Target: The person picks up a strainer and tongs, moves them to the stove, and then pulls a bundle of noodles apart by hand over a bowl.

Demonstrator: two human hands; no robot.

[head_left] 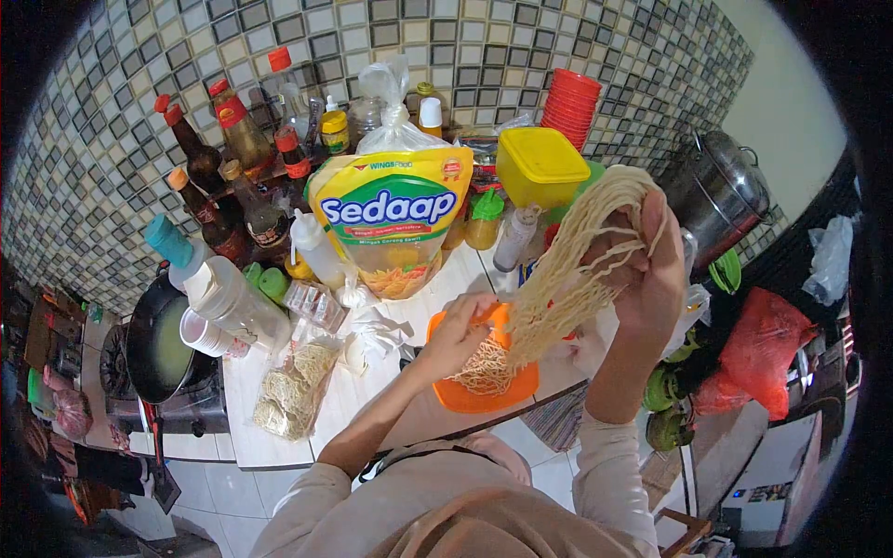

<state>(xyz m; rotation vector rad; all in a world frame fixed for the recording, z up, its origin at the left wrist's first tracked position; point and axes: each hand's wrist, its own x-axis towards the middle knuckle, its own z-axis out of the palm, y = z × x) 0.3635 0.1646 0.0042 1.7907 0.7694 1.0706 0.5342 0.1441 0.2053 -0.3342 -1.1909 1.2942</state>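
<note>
My right hand (659, 274) is raised on the right, its fingers closed round the top of a bundle of pale noodles (563, 270). The strands hang down and to the left, their lower ends over an orange plastic bowl (507, 395). More loose noodles (484, 370) lie inside that bowl. At the bowl's left rim is my left hand (456, 337), its fingers stretched out to the right and slightly bent, with nothing visible in them. The hanging bundle covers part of the bowl's far right side.
Behind the bowl stand a yellow Sedaap oil pouch (391, 223), a yellow lidded tub (544, 167) and sauce bottles (242, 209). Bagged noodle cakes (296, 389) lie at the left front. A wok (172, 339) sits on the stove; a metal pot (721, 195) stands far right.
</note>
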